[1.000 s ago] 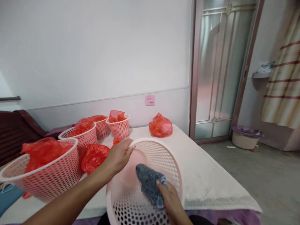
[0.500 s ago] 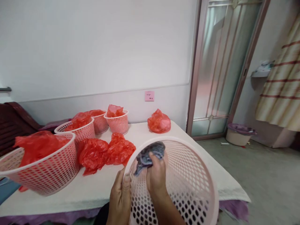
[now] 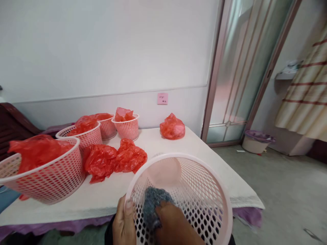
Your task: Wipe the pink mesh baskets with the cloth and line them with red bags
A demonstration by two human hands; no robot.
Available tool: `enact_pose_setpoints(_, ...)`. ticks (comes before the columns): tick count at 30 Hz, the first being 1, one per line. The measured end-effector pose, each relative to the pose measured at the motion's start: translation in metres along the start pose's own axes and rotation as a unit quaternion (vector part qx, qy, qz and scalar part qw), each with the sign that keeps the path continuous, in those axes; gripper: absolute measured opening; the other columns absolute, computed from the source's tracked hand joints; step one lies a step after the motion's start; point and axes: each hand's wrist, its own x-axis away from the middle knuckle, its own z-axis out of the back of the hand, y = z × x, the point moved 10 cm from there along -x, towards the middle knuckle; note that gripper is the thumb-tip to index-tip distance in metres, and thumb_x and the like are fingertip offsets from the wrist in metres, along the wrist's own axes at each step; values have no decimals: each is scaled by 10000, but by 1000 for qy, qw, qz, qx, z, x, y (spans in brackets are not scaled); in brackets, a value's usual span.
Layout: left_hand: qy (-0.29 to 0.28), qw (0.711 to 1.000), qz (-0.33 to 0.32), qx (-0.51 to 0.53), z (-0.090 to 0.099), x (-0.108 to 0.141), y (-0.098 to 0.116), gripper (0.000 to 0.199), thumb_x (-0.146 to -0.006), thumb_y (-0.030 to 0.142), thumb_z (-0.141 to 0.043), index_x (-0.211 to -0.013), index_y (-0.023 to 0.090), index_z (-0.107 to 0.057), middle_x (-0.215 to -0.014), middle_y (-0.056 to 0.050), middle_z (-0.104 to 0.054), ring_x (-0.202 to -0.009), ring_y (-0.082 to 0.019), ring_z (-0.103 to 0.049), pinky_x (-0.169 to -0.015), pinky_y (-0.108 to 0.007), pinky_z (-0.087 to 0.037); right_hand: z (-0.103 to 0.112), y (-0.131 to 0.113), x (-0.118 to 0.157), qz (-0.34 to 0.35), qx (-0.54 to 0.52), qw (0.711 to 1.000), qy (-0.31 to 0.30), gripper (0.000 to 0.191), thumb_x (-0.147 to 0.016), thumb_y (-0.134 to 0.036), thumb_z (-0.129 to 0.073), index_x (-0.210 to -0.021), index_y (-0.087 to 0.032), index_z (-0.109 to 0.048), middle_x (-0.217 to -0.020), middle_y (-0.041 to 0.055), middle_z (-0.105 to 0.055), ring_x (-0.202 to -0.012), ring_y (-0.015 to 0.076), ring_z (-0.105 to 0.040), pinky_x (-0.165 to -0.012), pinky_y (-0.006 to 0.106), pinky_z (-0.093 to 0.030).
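A pink plastic basket (image 3: 204, 177) with holes in its wall is tipped so that its mouth faces me. My left hand (image 3: 124, 221) grips its rim on the left side, the thumb lying over the edge. Inside the basket, my right hand (image 3: 168, 217) is closed on a bluish-grey cloth (image 3: 153, 200) and presses it against the inner left wall. Part of the right hand's fingers is hidden in the cloth.
On the white-covered table (image 3: 199, 143), several pink baskets (image 3: 51, 183) with red plastic bags stand at the left. Crumpled red bags (image 3: 100, 161) lie beside them. Another red bag (image 3: 172, 127) sits near the wall. A bin (image 3: 255, 143) stands by the door.
My right hand has moved the cloth from near the basket's upper rim down and deeper along the left inner wall. The left hand still holds the rim, and the basket has shifted slightly left.
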Motion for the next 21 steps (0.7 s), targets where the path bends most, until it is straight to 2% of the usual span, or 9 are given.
enact_pose_setpoints(2,35,999,-9,-4,3,7,6,513,-827,643,-482,-1076,222,-636,-1117,-45,-705,-1110,-242,-612,-909,-309,-513,1,-10,0,20,-95,995,-1,278,-738,-208,-573,-997,-209,-673,-1094,82,-670,-1078,246,-580,-986,352,-407)
enact_pose_setpoints(4,68,998,10,-7,8,13,4,484,-859,609,-453,-1084,223,-637,-1130,-47,-706,-1099,-237,-626,-920,-322,-516,4,-23,3,55,-183,981,31,385,-734,-291,-615,-1113,-229,-642,-1186,66,-640,-1141,250,-550,-999,342,-411)
enact_pose_setpoints(7,80,996,36,-24,14,19,-4,472,-885,587,-397,-1076,242,-656,-1094,-38,-726,-1055,-252,-654,-859,-356,-557,-3,-27,8,64,-230,969,65,486,-686,-333,-652,-1167,-265,-632,-1227,52,-631,-1177,277,-532,-1003,364,-418)
enact_pose_setpoints(10,73,996,3,-46,18,19,-1,431,-863,593,-426,-1018,291,-691,-1077,-7,-733,-1108,-263,-629,-893,-352,-547,-18,-19,11,54,-228,971,44,340,-714,-327,-611,-1044,-310,-690,-1097,30,-691,-1055,272,-605,-926,386,-466)
enact_pose_setpoints(12,76,996,-8,-43,20,19,-1,450,-859,602,-423,-1028,284,-694,-1040,-16,-743,-1097,-270,-633,-914,-361,-537,-22,-6,13,40,-214,976,26,264,-684,-306,-629,-933,-319,-715,-969,29,-718,-945,269,-641,-840,375,-494)
enact_pose_setpoints(17,48,999,-2,-20,9,22,-6,573,-875,630,-357,-1137,212,-648,-963,-59,-749,-935,-263,-684,-828,-374,-562,-5,42,10,-79,-138,987,33,237,-650,-190,-607,-849,-286,-695,-864,38,-714,-828,240,-650,-740,317,-465)
enact_pose_setpoints(19,22,999,-23,-5,2,25,-5,579,-864,641,-370,-1121,204,-651,-985,-72,-735,-954,-267,-672,-830,-371,-555,-2,38,-1,-71,-171,982,25,173,-690,-169,-554,-795,-243,-669,-813,26,-699,-790,221,-636,-716,304,-457)
enact_pose_setpoints(21,6,999,-43,-8,-2,28,-4,561,-835,653,-421,-1070,208,-669,-1019,-79,-712,-978,-275,-654,-829,-361,-548,-1,29,-14,-60,-233,970,48,168,-736,-201,-549,-867,-213,-652,-855,22,-690,-821,215,-622,-742,309,-466)
